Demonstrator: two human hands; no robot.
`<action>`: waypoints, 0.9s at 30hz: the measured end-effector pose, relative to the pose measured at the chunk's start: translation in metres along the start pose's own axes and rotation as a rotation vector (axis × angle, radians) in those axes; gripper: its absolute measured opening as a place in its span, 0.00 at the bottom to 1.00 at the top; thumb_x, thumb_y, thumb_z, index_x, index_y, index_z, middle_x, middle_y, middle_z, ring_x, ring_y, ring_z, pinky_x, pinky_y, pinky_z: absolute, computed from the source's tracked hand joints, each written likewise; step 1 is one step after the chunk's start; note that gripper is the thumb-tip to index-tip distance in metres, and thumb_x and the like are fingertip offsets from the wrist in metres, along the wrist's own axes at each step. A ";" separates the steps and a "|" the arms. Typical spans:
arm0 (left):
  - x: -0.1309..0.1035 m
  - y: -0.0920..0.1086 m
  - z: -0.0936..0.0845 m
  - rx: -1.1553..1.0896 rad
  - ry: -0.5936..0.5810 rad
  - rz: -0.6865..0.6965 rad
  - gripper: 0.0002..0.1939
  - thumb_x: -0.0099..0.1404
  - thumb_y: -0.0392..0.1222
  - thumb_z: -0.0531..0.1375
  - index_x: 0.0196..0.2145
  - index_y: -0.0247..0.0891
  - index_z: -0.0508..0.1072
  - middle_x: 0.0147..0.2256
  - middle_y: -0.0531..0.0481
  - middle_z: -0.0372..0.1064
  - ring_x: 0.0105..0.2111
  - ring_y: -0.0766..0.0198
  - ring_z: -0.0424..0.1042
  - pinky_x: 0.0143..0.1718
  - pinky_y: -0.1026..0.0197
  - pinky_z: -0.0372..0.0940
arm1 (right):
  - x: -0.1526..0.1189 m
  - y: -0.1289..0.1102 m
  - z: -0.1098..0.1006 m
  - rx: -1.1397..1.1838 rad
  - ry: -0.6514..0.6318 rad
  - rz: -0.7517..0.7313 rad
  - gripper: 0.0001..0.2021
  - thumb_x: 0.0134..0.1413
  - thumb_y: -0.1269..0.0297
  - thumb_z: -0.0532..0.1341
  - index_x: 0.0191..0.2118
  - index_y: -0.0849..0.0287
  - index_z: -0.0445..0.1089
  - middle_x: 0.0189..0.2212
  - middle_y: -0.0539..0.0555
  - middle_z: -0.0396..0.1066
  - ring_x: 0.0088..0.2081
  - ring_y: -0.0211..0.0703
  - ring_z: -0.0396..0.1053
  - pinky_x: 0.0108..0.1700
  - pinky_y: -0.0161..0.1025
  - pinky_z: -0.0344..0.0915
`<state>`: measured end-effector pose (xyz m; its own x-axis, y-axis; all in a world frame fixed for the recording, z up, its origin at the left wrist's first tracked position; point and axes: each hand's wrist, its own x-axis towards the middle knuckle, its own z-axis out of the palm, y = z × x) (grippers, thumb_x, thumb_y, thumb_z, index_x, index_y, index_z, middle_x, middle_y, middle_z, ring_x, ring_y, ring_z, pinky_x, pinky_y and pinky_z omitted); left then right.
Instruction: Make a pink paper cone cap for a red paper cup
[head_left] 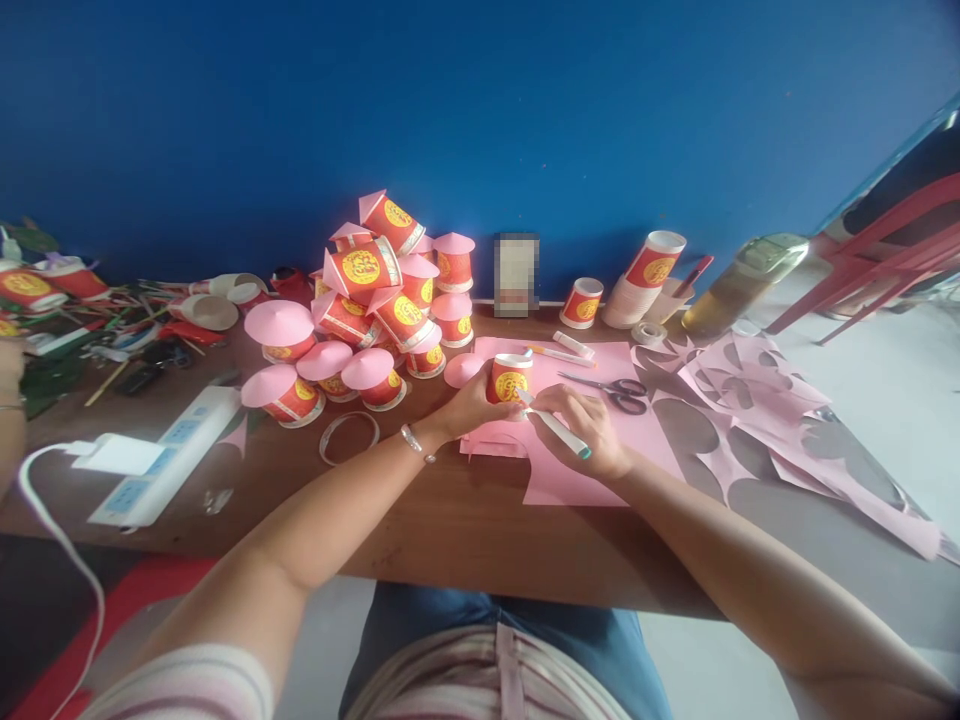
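My left hand [474, 402] is wrapped round a red paper cup [510, 379] with a yellow emblem and a white rim, above the pink paper. My right hand [589, 428] grips a slim white tool [559, 433] with a green end. Its pale pointed tip meets the front of the cup; whether it is a knife or a marker I cannot tell. Under both hands lies a pink paper sheet [600, 475]. Black-handled scissors [626, 393] rest on it, just beyond my right hand. An orange pen [559, 355] and a white tube [574, 345] lie behind the cup.
Red cups with pink cone tops [367, 270] are piled at the back left. Pink paper offcuts [750, 390] cover the right side. A stack of cups [649, 280], a tape roll [649, 333] and a bottle [742, 285] stand behind. A power strip [169, 455] lies left.
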<state>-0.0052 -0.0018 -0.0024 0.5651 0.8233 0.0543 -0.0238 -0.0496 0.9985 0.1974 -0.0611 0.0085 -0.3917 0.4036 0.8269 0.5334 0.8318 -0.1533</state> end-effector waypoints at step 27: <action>0.000 -0.004 -0.002 0.123 0.053 0.004 0.31 0.57 0.42 0.71 0.55 0.38 0.66 0.48 0.45 0.71 0.50 0.53 0.71 0.49 0.52 0.70 | 0.002 -0.004 -0.004 -0.045 -0.052 -0.123 0.13 0.63 0.76 0.60 0.51 0.58 0.66 0.33 0.52 0.77 0.32 0.39 0.76 0.31 0.34 0.70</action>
<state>-0.0070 -0.0009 -0.0063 0.5208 0.8514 0.0615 0.0771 -0.1187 0.9899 0.1976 -0.0656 0.0128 -0.4944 0.3195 0.8084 0.5115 0.8589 -0.0266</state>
